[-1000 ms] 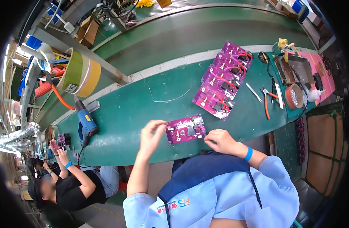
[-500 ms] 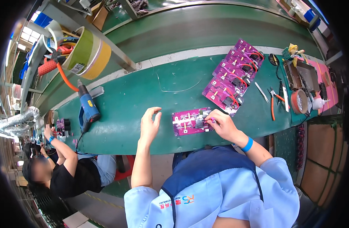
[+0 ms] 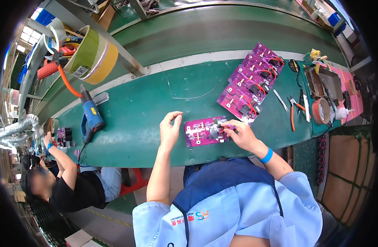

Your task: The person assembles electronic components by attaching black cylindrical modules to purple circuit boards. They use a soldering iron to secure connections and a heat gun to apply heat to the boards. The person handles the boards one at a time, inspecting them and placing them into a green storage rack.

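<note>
A purple circuit board (image 3: 202, 140) with black, white and brass-coloured parts lies flat on the green bench in front of me. My right hand (image 3: 241, 136), a blue band on its wrist, bends over the board's right end. Its thumb and forefinger are pinched around something small and reddish-purple, too small to make out. Just left of the board, my left hand (image 3: 170, 132) hovers with nothing in it. Its fingers are loosely bent, and the thumb stands a little apart.
Several purple boards (image 3: 243, 92) with red wires overlap at the far right of the board. Beyond them lie tweezers (image 3: 280, 100), orange-handled pliers (image 3: 293, 113) and a tape roll (image 3: 320, 111). A blue heat gun (image 3: 91, 113) rests at left, near a seated co-worker (image 3: 75, 181).
My left hand has shifted right and up toward the board, its thumb and fingers closer together. The right hand stays at the board's right end, still pinching. The whole view has shifted slightly.
</note>
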Motion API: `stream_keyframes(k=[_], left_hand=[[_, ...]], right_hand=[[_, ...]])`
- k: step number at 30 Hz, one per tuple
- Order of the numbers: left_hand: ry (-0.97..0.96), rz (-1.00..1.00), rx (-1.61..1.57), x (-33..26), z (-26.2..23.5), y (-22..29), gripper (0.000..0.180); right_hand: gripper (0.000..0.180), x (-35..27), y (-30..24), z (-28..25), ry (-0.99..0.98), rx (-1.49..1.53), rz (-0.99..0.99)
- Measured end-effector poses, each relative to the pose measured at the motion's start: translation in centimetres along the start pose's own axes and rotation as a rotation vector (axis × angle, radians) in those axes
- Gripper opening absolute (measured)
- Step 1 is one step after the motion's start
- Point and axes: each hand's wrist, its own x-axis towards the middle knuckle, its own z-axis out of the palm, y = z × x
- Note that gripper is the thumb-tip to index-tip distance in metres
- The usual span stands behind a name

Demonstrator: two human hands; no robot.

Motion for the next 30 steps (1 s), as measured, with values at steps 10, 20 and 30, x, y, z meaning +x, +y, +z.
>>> stream_keyframes(k=[10, 20, 30], left_hand=[[-0.398, 0.595, 0.691, -2.2, 4.4, 1.6, 0.089], [-0.38, 0.622, 0.686, -2.3, 6.1, 1.1, 0.09], [-0.371, 0.617, 0.659, -2.2, 6.1, 1.0, 0.089]], right_hand=[[0.011, -0.2, 0.4, 0.3, 0.153, -0.127, -0.158], [0.008, -0.4, 0.4, -0.3, 0.053, -0.259, -0.197], [0.011, 0.3, 0.2, 0.5, -0.015, -0.306, -0.261]])
